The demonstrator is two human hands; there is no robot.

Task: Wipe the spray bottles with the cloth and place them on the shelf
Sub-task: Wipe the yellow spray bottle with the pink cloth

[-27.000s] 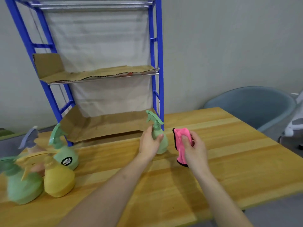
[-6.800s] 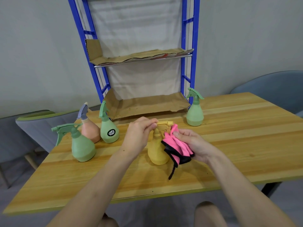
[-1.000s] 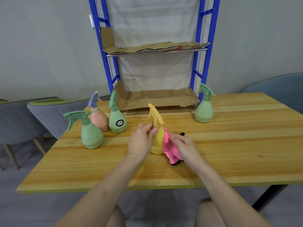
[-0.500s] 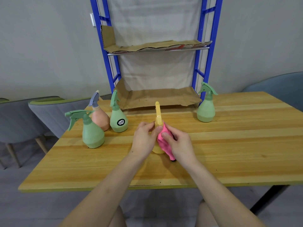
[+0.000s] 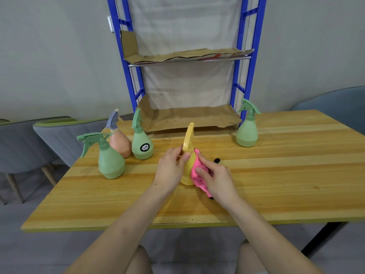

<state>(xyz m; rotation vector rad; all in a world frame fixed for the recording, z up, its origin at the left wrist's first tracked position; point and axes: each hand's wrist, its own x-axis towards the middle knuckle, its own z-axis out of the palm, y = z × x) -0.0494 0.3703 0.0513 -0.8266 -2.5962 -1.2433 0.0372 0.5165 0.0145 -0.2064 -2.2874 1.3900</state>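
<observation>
A yellow spray bottle (image 5: 187, 165) stands upright at the middle of the wooden table (image 5: 276, 184). My left hand (image 5: 170, 169) grips its neck from the left. My right hand (image 5: 214, 175) presses a pink cloth (image 5: 198, 175) against the bottle's right side. Two green bottles (image 5: 110, 159) (image 5: 141, 143) and a peach bottle (image 5: 119, 141) stand in a group at the left. Another green bottle (image 5: 247, 129) stands at the right, beside the blue shelf frame (image 5: 240, 76). Cardboard lines the shelf's lower level (image 5: 189, 117) and upper level (image 5: 187, 55).
Grey chairs (image 5: 55, 139) sit to the left of the table and a blue-grey chair (image 5: 339, 103) behind its right end. The table's front edge runs close to my knees. A grey wall is behind the shelf.
The yellow bottle has been turned, so its trigger head now points away from me. My right hand with the cloth has slid down along the bottle's right side.
</observation>
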